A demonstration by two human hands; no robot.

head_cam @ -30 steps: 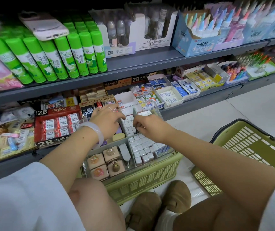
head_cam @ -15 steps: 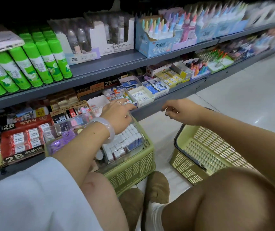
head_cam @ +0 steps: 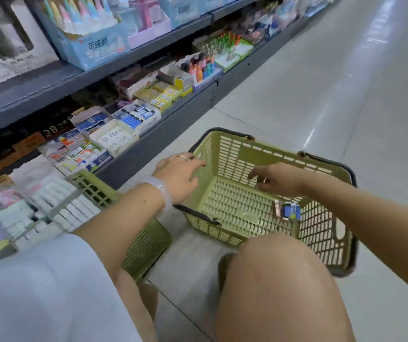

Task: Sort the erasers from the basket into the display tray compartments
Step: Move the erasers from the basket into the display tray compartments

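Down by the person's knees, both hands are now reaching into the green basket [head_cam: 237,206] on the floor, where a second ago they were working over the clear display tray [head_cam: 49,206] off to the left. That is looking like a trip back for more stock, so the sorting is still going on. The left hand [head_cam: 180,174] is hanging over the basket's near-left rim, fingers loosely spread and holding nothing. The right hand [head_cam: 279,177] is hovering inside, fingers half curled and empty as far as the blur allows. Just below it, a few small packaged erasers [head_cam: 288,211] are lying against the right wall, blue and white wrappers, one pinkish. Farther off, shelf boxes [head_cam: 124,134] are showing similar packs.
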